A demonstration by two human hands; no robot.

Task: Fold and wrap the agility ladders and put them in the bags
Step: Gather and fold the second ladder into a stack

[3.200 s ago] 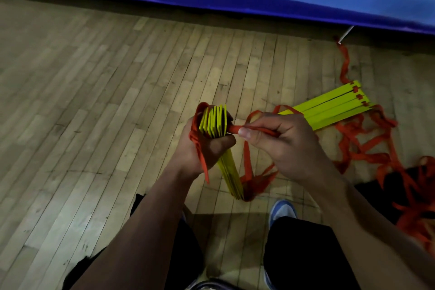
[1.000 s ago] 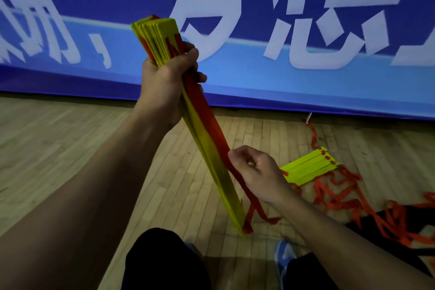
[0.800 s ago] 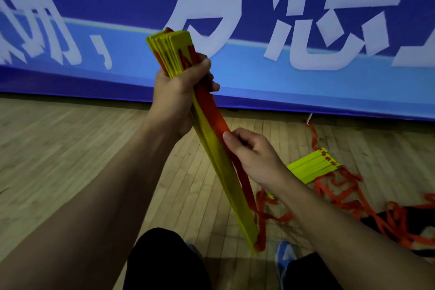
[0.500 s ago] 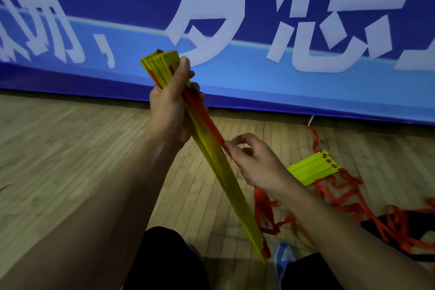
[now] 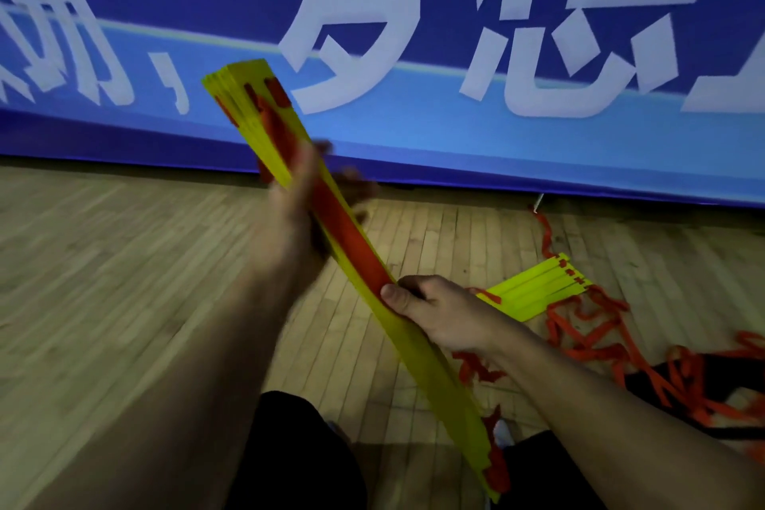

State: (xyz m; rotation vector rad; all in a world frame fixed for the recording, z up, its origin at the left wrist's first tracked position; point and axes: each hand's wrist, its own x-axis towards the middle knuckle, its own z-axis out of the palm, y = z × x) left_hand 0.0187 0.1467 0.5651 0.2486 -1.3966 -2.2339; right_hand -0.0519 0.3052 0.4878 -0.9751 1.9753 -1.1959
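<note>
My left hand (image 5: 298,228) grips the stacked rungs (image 5: 414,323) upright; my right hand (image 5: 434,313) pinches the orange strap (image 5: 352,236) flat against them, ready for wrapping.

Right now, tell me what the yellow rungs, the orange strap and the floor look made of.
Yellow rungs: likely rigid plastic; flat, straight, evenly bright slats. Orange strap: apparently woven fabric webbing; matte, lying flat along the rungs and limp in tangles on the floor. Floor: wood strips with visible seams and grain, faint sheen.
</note>
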